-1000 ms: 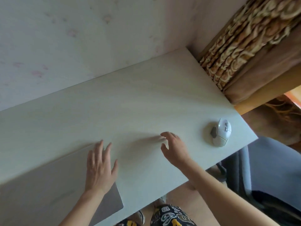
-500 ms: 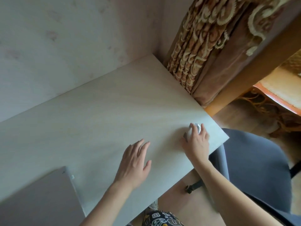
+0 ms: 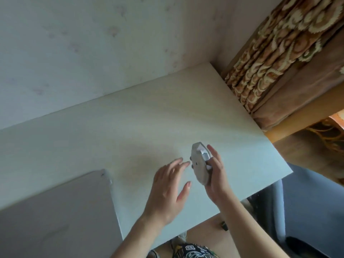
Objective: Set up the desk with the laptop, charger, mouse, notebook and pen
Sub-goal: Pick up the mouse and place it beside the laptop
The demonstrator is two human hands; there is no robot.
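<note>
- At the near left the closed laptop point(image 3: 55, 216) lies flat on the desk point(image 3: 130, 127), its near part running off the bottom of the view; it is well apart from both hands and needs no attention for this step.
- The left hand point(image 3: 167, 187) hovers just above the desk with its fingers straight and spread, holding nothing; its fingertips point(image 3: 183, 162) point at the underside of the mouse and sit just beside it, though I cannot tell whether they touch.
- The right hand point(image 3: 216, 175) grips the mouse point(image 3: 200, 164), lifted clear of the desk and turned on edge so the grey underside faces left; the fingers wrap the white top, with the palm cradling the far side.
- My reading is that the underside is being checked, likely for a switch; the small dark marks there are too blurred to name.
- To do this well, keep the right hand's hold firm on the flanks so the mouse does not twist, and let one left fingertip work the underside rather than the whole hand.
- Then turn it upright and set it down on the bare desk to the right of the laptop, well back from the right-hand edge, below which a chair point(image 3: 307, 211) stands.
- Charger, notebook and pen are not in view.
</note>
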